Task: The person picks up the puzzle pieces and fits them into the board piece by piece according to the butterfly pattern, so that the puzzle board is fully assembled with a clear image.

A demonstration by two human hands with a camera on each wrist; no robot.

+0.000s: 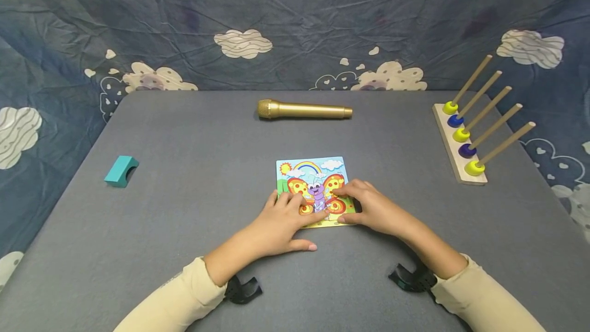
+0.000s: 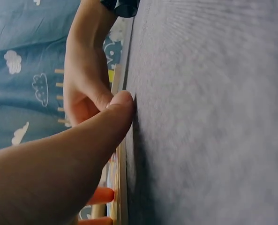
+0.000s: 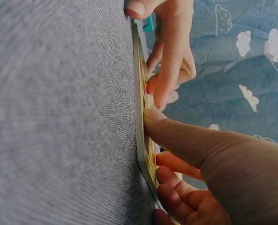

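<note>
A small butterfly jigsaw puzzle lies flat on the table in the head view, with a sun, rainbow and clouds along its top. My left hand rests spread over its lower left part. The left index finger reaches the lower middle of the picture, while the thumb lies on the table in front of the board. At the right side, my right hand touches the puzzle, index finger on the wing and thumb near the lower edge. From the right wrist view, the right thumb presses on the board's top surface.
A gold microphone lies behind the puzzle. On the left is a teal arch block. At the right stands a wooden base with several pegs and yellow and blue beads. Cloud-patterned cloth hangs behind the grey table.
</note>
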